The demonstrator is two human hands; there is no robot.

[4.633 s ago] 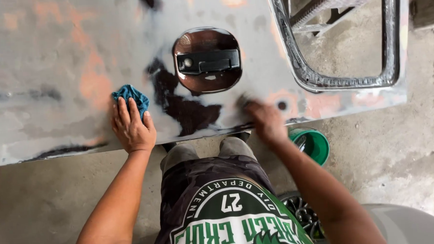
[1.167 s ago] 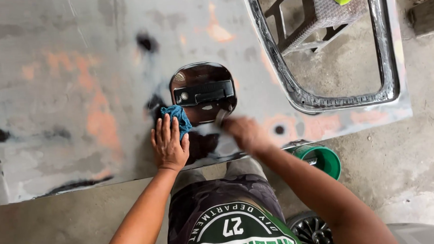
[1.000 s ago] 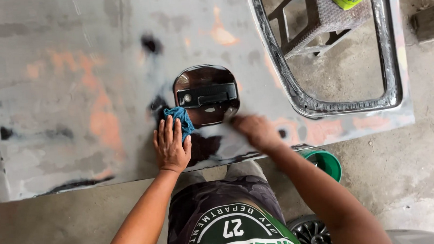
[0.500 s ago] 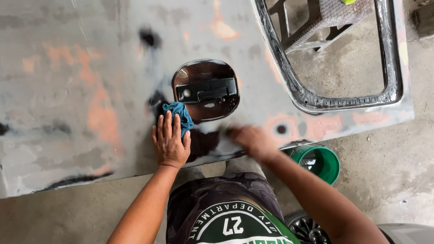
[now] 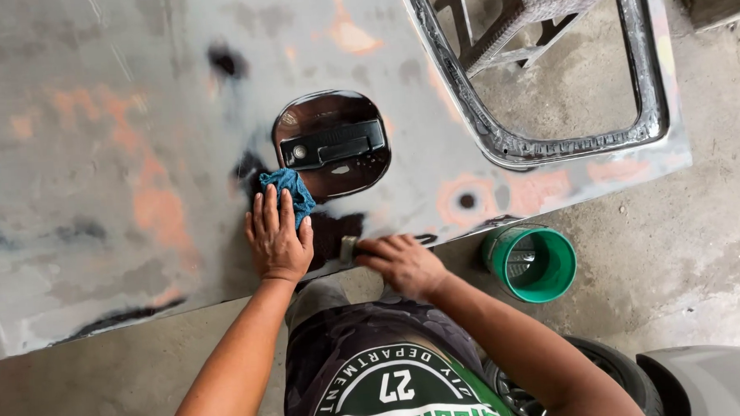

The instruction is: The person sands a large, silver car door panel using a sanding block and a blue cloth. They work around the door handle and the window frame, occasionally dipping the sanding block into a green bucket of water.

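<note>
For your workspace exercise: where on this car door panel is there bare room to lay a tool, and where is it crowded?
Free: the panel left of the left hand. Crowded: around the handle recess, blue rag, right hand and window frame.

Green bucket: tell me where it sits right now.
The green bucket stands on the concrete floor, right of the right hand, just below the panel edge.

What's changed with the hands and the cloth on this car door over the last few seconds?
The left hand slid the blue cloth rightward along the grey door panel, from open panel to beside the dark handle recess. The right hand rubbed back and forth with a small sanding pad, ending at the lower edge. The green bucket stayed on the floor.
</note>
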